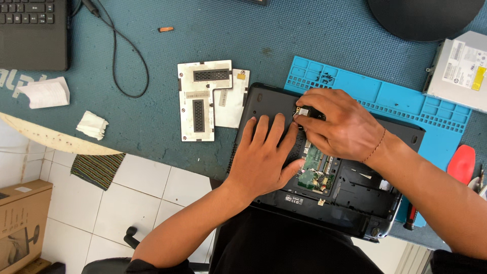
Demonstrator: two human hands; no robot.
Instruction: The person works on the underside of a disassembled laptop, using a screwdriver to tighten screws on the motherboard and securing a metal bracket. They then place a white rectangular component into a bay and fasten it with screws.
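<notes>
Head view: two hands, one laptop.

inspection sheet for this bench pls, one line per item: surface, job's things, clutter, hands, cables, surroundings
Surface: blue-green mat on the bench.
Job's things: black laptop upside down, bottom opened, green board exposed; two white cover panels beside it; blue compartment tray holding small screws.
Clutter: paper scraps, optical drive, red-handled tool.
Hands: left hand flat on the laptop; right hand pinching a small part at the open bay.
Cables: black cable looped on the mat.
Surroundings: second laptop, white tiled floor, cardboard box.
</notes>
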